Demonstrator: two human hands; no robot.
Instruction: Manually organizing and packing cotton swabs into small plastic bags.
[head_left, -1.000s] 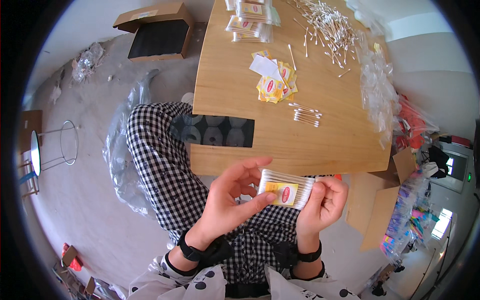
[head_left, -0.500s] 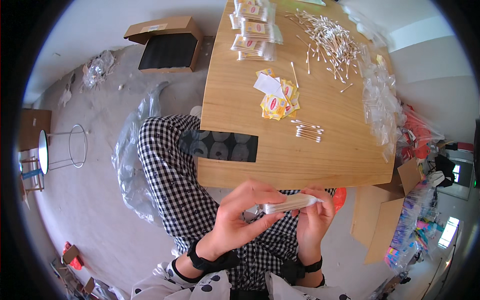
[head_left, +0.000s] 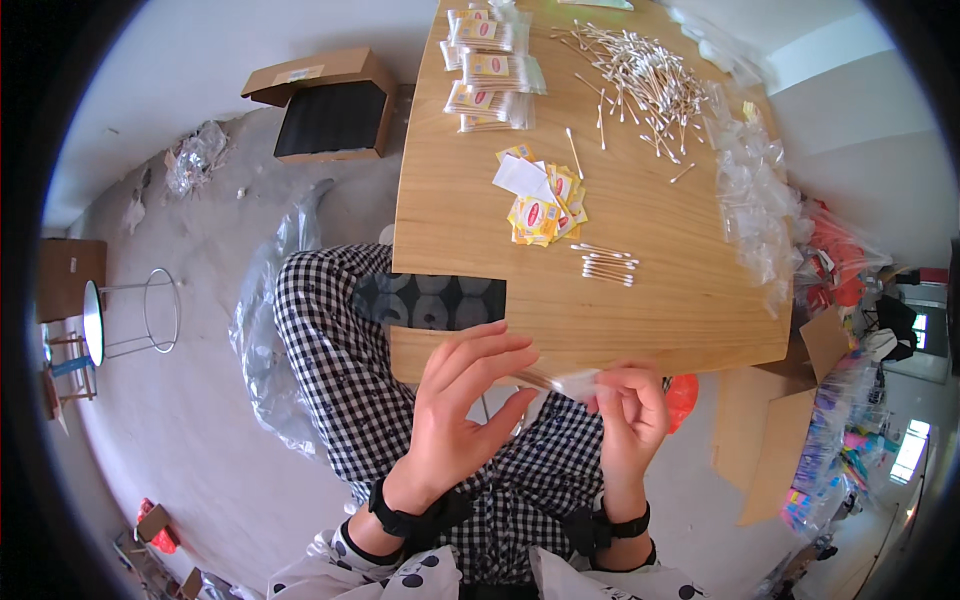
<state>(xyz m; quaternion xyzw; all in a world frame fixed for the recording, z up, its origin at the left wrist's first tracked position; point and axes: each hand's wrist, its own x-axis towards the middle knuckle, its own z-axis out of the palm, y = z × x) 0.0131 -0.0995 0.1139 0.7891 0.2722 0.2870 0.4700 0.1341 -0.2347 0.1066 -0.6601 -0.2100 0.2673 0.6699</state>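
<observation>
My right hand [head_left: 634, 412] pinches one end of a clear plastic bag of cotton swabs [head_left: 573, 384] above my lap, just off the table's near edge. The bag is blurred, and its swabs point toward my left hand [head_left: 455, 415]. That hand is open, its fingers stretched out and the thumb apart, close to the bag's other end; whether it touches the bag I cannot tell. A short row of loose cotton swabs [head_left: 608, 264] lies on the wooden table [head_left: 450, 220] ahead. Beyond it is a pile of yellow-and-white cards [head_left: 540, 215].
Filled swab bags [head_left: 490, 70] are stacked at the far left of the table, with a heap of loose swabs [head_left: 650, 80] to their right. Empty clear bags [head_left: 755, 200] line the right edge. A cardboard box [head_left: 765, 430] stands right of the table, an open box [head_left: 335, 110] left.
My left fingers have come off the swab bag and spread apart. The bag has tilted and is now held at its right end by my right hand. The view has shifted slightly.
</observation>
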